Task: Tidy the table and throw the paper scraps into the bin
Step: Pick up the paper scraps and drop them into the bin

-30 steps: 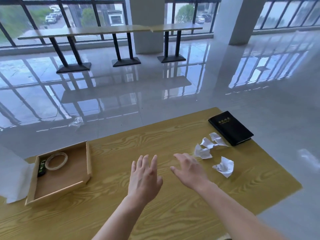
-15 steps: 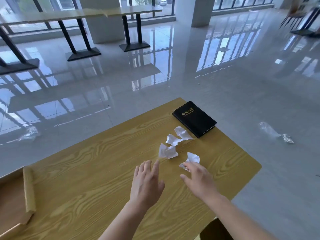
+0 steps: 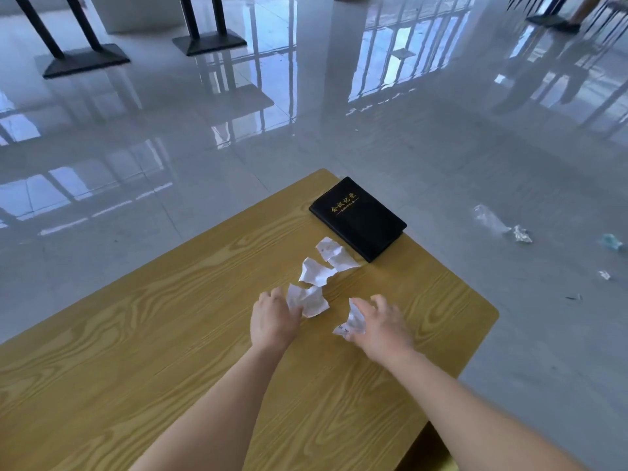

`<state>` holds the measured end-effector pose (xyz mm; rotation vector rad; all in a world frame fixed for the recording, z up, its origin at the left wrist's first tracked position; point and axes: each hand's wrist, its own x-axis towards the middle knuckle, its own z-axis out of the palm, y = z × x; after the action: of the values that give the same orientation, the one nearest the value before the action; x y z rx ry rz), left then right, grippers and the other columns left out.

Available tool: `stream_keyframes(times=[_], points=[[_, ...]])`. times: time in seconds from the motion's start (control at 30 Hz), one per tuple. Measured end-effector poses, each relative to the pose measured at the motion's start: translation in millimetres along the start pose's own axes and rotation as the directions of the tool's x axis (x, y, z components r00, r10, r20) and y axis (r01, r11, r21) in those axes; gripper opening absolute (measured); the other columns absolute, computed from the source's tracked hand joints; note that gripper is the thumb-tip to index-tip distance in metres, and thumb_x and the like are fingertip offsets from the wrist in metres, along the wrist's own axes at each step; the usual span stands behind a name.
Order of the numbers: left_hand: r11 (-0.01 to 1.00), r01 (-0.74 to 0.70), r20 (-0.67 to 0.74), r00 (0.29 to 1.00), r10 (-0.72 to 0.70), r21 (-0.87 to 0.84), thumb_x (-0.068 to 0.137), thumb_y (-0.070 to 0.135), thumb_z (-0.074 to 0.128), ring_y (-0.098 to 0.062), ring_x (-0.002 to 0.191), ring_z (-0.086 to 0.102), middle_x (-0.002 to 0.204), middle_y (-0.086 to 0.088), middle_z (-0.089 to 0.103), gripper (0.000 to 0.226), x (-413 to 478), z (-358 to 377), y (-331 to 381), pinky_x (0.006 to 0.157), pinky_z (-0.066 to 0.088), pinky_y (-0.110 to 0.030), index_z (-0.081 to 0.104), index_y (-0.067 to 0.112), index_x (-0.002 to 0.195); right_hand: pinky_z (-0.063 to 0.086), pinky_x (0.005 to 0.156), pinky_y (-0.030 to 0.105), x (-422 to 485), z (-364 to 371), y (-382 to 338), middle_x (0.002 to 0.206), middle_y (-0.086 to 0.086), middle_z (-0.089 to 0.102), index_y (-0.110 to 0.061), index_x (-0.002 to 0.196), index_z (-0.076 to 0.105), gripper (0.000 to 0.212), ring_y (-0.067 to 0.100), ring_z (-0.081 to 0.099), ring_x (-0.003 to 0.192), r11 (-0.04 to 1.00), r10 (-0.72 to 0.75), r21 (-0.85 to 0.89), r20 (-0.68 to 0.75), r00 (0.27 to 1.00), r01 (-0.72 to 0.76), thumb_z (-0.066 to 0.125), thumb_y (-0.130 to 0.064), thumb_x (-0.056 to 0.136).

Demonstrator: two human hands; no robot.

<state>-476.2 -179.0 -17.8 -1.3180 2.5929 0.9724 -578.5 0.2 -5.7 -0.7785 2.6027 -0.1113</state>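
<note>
Several crumpled white paper scraps lie on the wooden table [image 3: 136, 334]. My right hand [image 3: 382, 326] curls around the nearest scrap [image 3: 351, 322], fingers closed on it. My left hand [image 3: 273, 319] touches the left edge of a second scrap [image 3: 309, 300] with its fingers bent; the grip itself is hidden. Two more scraps [image 3: 316, 271] [image 3: 334, 253] lie farther away, toward a black notebook [image 3: 356, 217] with gold lettering near the table's far corner. No bin is in view.
The table's right edge and far corner are close to the hands. On the shiny floor to the right lie bits of clear plastic litter [image 3: 499, 226]. Black table bases [image 3: 85, 59] stand far back on the left.
Both hands moved forward onto the scraps; the right hand closed on the nearest one and the left reached the second. The camera swung right and down, so the wooden tray left the view.
</note>
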Motion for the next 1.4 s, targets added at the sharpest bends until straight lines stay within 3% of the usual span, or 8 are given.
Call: stream_keyframes(times=[0.13,0.23,0.3,0.43,0.57,0.83,1.17,1.4], points=[[0.998,0.04,-0.06,0.997,-0.043,-0.048,0.086,0.016,0.054,-0.024,0.073,0.055,0.081,-0.004,0.063,0.006,8,6,5,0.062,0.045,-0.037,0.058,0.012,0.086,0.045,0.083,0.029,2,11,6,0.131,-0.001,0.043,-0.041,0.142,0.035,0.061,0.02,0.043,0.111,0.999,-0.032,0.032,-0.011,0.999,0.032,0.064,-0.046,0.088],[0.986,0.07,-0.099,0.991,-0.086,-0.153,0.082,0.009,0.054,-0.026,0.066,0.058,0.068,-0.004,0.064,0.011,4,7,6,0.056,0.044,-0.038,0.063,0.015,0.083,0.038,0.072,0.023,2,12,9,0.108,-0.001,0.049,-0.025,0.126,0.056,0.037,0.015,0.044,0.093,0.991,-0.054,0.113,-0.128,0.99,0.069,0.064,-0.036,0.091],[0.981,0.052,-0.127,0.989,-0.076,-0.185,0.082,0.009,0.056,-0.022,0.065,0.058,0.068,0.001,0.064,0.015,-4,7,3,0.052,0.041,-0.034,0.065,0.019,0.087,0.038,0.069,0.023,1,12,12,0.105,0.0,0.052,-0.017,0.118,0.061,0.025,0.015,0.047,0.088,0.985,-0.044,0.157,-0.148,0.988,0.068,0.061,-0.024,0.093],[0.972,0.004,-0.159,0.986,-0.042,-0.237,0.083,0.014,0.059,-0.013,0.057,0.054,0.06,0.008,0.058,0.014,-23,8,-3,0.052,0.041,-0.029,0.068,0.021,0.092,0.048,0.067,0.031,-9,9,23,0.103,0.001,0.058,-0.013,0.117,0.063,0.025,0.019,0.055,0.082,0.957,0.015,0.287,-0.191,0.981,0.041,0.056,-0.011,0.093],[0.96,-0.037,-0.193,0.981,-0.018,-0.276,0.084,0.018,0.064,-0.014,0.061,0.056,0.06,0.008,0.057,0.015,-45,14,1,0.061,0.046,-0.032,0.069,0.022,0.098,0.049,0.068,0.029,-25,8,37,0.098,0.002,0.064,-0.012,0.111,0.069,0.022,0.017,0.058,0.078,0.941,0.044,0.335,-0.274,0.961,0.052,0.06,-0.007,0.091],[0.95,-0.121,-0.224,0.973,0.056,-0.289,0.084,0.019,0.066,-0.011,0.061,0.057,0.06,0.008,0.059,0.016,-107,42,43,0.061,0.046,-0.029,0.069,0.024,0.098,0.042,0.073,0.022,-64,0,93,0.106,0.003,0.068,-0.012,0.112,0.069,0.024,0.017,0.062,0.088,0.908,0.082,0.414,-0.33,0.94,0.066,0.063,-0.006,0.09],[0.964,-0.098,-0.256,0.966,0.033,-0.246,0.082,0.016,0.066,-0.008,0.058,0.054,0.061,0.009,0.059,0.019,-203,112,107,0.052,0.038,-0.023,0.07,0.028,0.096,0.042,0.074,0.022,-118,0,201,0.105,0.004,0.072,-0.013,0.109,0.071,0.024,0.021,0.066,0.089,0.884,0.03,0.44,-0.385,0.923,0.155,0.067,-0.006,0.086],[0.955,-0.069,-0.222,0.975,0.004,-0.287,0.085,0.019,0.065,-0.002,0.062,0.058,0.063,0.013,0.063,0.014,-258,168,137,0.052,0.037,-0.017,0.069,0.029,0.094,0.039,0.075,0.019,-154,9,277,0.104,0.001,0.073,-0.014,0.108,0.072,0.022,0.017,0.064,0.086,0.871,0.066,0.472,-0.384,0.921,0.134,0.068,-0.009,0.087]])
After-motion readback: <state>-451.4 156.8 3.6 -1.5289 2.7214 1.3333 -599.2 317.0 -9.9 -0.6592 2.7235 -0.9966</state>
